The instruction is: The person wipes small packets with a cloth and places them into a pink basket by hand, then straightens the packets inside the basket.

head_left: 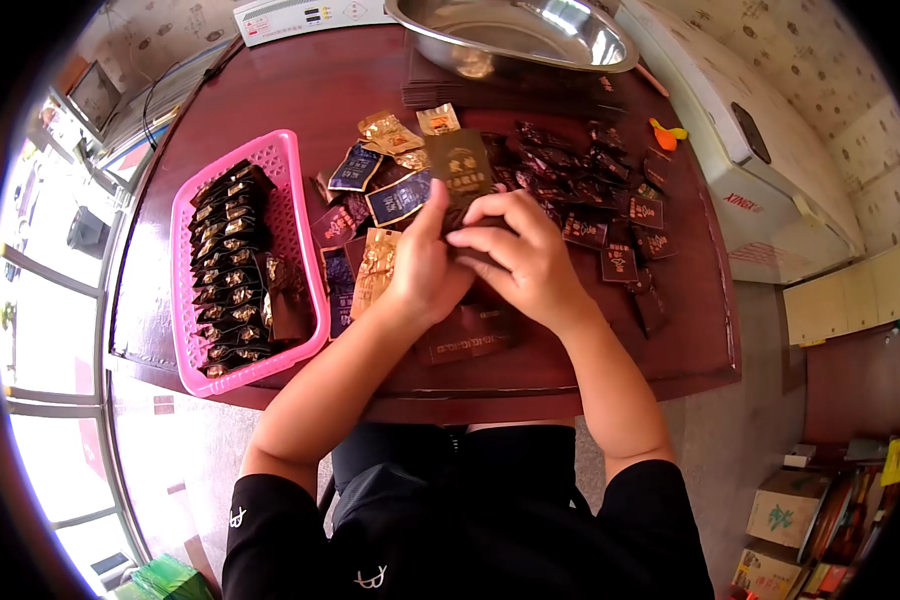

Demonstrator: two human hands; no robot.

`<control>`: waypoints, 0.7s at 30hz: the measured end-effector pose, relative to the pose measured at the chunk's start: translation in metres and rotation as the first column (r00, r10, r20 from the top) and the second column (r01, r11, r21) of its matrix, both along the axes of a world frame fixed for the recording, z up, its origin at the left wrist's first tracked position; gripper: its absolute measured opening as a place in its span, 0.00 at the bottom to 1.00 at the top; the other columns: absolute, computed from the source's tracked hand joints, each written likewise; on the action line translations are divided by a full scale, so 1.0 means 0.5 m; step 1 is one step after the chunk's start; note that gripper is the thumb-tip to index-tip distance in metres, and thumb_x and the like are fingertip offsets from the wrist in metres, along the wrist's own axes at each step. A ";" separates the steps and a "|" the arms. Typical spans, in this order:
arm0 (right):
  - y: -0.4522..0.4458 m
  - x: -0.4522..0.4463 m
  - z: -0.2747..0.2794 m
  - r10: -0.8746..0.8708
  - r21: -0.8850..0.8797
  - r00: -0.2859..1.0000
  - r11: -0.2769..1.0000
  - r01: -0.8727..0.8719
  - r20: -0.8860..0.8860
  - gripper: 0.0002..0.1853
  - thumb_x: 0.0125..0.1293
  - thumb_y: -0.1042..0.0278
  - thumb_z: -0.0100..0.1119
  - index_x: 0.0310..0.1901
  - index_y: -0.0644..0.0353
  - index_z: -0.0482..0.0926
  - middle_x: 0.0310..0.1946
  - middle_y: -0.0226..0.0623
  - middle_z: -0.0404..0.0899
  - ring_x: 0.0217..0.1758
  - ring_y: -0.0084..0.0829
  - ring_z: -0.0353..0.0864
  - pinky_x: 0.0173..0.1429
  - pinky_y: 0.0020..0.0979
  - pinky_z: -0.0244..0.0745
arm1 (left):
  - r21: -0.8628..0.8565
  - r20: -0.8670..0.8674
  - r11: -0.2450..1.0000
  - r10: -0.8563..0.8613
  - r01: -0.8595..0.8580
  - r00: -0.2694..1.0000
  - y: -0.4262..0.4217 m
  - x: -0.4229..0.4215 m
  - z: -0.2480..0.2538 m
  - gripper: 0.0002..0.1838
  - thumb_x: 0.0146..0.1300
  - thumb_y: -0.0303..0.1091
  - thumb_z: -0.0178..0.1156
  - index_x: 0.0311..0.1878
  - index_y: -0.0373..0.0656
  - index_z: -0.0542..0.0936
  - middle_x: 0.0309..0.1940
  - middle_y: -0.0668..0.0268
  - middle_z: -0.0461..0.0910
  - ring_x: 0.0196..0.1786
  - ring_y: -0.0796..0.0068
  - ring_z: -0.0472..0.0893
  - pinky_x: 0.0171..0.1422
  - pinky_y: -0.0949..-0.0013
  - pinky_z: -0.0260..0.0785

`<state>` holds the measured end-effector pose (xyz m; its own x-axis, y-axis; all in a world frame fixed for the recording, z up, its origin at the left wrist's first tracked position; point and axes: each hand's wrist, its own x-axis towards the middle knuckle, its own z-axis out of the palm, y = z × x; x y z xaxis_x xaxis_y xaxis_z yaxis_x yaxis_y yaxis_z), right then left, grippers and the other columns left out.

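Note:
In the middle of the table, my left hand (428, 262) is closed around the lower part of a dark olive-brown packet (460, 165) with gold print. The fingers of my right hand (526, 258) are bent and pinched at the packet's lower end, which the hands partly hide. Gold foil sachets (375, 262) and blue sachets (400, 196) lie just left of my hands. To their right are many dark maroon sachets (582, 228). A flat brown packet (465, 335) lies beneath my wrists.
A pink plastic basket (319, 290) at left holds a row of dark sachets (232, 270). At the back, a steel basin (450, 45) stands on stacked dark flat packs (420, 95). A white machine (310, 18) is back left, a white appliance (770, 215) right. An orange-yellow object (667, 133) lies near the right edge.

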<state>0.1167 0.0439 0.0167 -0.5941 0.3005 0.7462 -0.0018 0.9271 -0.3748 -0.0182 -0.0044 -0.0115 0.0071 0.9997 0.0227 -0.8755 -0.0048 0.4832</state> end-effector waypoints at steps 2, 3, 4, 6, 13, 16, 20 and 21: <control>-0.004 -0.001 -0.001 0.018 0.065 0.999 0.998 -0.021 0.045 0.18 0.45 0.77 0.73 0.41 0.57 0.84 0.41 0.32 0.76 0.45 0.38 0.76 0.59 0.40 0.73 | -0.058 -0.039 0.998 0.033 -0.035 0.999 -0.004 -0.004 0.010 0.33 0.79 0.56 0.33 0.66 0.37 0.70 0.58 0.58 0.77 0.58 0.63 0.78 0.64 0.61 0.72; -0.001 0.001 -0.003 0.033 0.038 0.998 0.999 -0.035 0.051 0.18 0.44 0.78 0.73 0.41 0.56 0.85 0.40 0.31 0.76 0.45 0.37 0.76 0.58 0.40 0.73 | -0.048 -0.031 0.998 0.037 -0.038 0.999 -0.005 -0.004 0.005 0.32 0.79 0.56 0.33 0.66 0.38 0.70 0.59 0.58 0.76 0.60 0.62 0.77 0.66 0.60 0.70; 0.008 0.007 -0.001 0.037 0.056 0.996 0.998 -0.041 0.076 0.17 0.44 0.78 0.72 0.40 0.56 0.86 0.40 0.31 0.76 0.44 0.36 0.76 0.56 0.39 0.74 | -0.046 -0.017 0.998 0.037 -0.038 0.999 -0.002 -0.001 0.001 0.31 0.79 0.55 0.33 0.67 0.38 0.69 0.60 0.58 0.76 0.61 0.62 0.76 0.69 0.59 0.68; 0.020 0.020 0.003 0.039 0.075 0.995 0.996 -0.046 0.097 0.16 0.44 0.78 0.72 0.39 0.55 0.86 0.39 0.30 0.77 0.44 0.36 0.76 0.55 0.38 0.75 | -0.044 -0.007 0.998 0.037 -0.037 0.999 0.004 -0.001 -0.005 0.31 0.79 0.54 0.33 0.67 0.39 0.69 0.60 0.57 0.75 0.63 0.61 0.75 0.71 0.58 0.66; 0.039 0.037 0.009 -0.128 0.025 0.979 0.992 0.125 0.161 0.10 0.46 0.78 0.71 0.33 0.56 0.86 0.32 0.28 0.76 0.40 0.33 0.77 0.46 0.35 0.78 | -0.020 0.008 0.998 0.062 -0.062 0.998 0.018 -0.016 -0.012 0.29 0.80 0.51 0.29 0.69 0.40 0.66 0.61 0.56 0.74 0.66 0.59 0.72 0.74 0.54 0.61; 0.062 0.059 0.006 -0.341 0.170 0.914 0.936 0.309 0.219 0.09 0.47 0.79 0.70 0.32 0.57 0.85 0.33 0.27 0.76 0.40 0.32 0.78 0.44 0.33 0.78 | 0.039 0.051 0.998 0.053 -0.055 0.997 0.019 -0.021 0.001 0.28 0.81 0.51 0.29 0.67 0.39 0.67 0.59 0.56 0.75 0.64 0.58 0.74 0.74 0.54 0.62; 0.066 0.055 0.021 -0.398 0.076 0.906 0.908 0.411 -0.143 0.12 0.52 0.79 0.71 0.39 0.59 0.84 0.37 0.32 0.78 0.42 0.36 0.79 0.43 0.35 0.77 | -0.058 0.005 0.991 0.119 -0.118 0.993 0.009 -0.008 0.024 0.29 0.81 0.51 0.29 0.68 0.38 0.66 0.60 0.55 0.75 0.65 0.59 0.73 0.74 0.54 0.62; 0.051 0.048 0.027 -0.401 0.010 0.890 0.911 0.413 -0.216 0.13 0.52 0.79 0.71 0.41 0.60 0.84 0.38 0.34 0.79 0.42 0.37 0.79 0.43 0.35 0.76 | -0.055 0.013 0.991 0.124 -0.123 0.992 0.009 -0.003 0.023 0.29 0.81 0.51 0.29 0.68 0.38 0.66 0.60 0.55 0.75 0.65 0.59 0.73 0.74 0.54 0.62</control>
<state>0.1408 0.0694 0.0302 -0.2610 0.4388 0.8598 0.3086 0.8819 -0.3564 -0.0197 -0.0001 0.0001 -0.1167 0.9927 -0.0317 -0.8774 -0.0881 0.4717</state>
